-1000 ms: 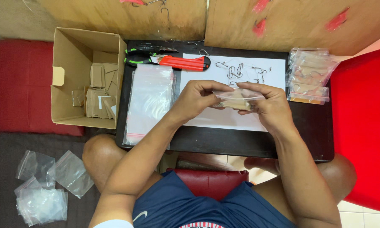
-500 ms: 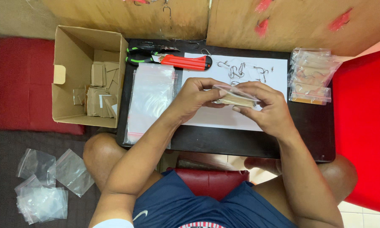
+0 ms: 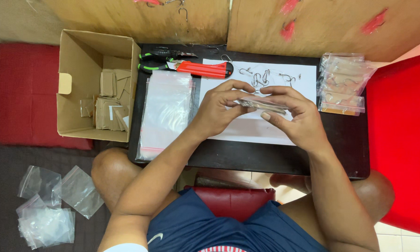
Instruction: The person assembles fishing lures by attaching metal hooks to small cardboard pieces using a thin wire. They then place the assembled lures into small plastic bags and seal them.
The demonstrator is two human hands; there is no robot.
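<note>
Clear plastic of a small packed bag (image 3: 262, 104) was pinched between the left hand (image 3: 219, 109) and right hand (image 3: 295, 117), fingers clamped on its ends above the white paper sheet (image 3: 270, 130) mid-counter; since a second earlier it had tilted flatter and risen slightly, suggesting sealing
</note>
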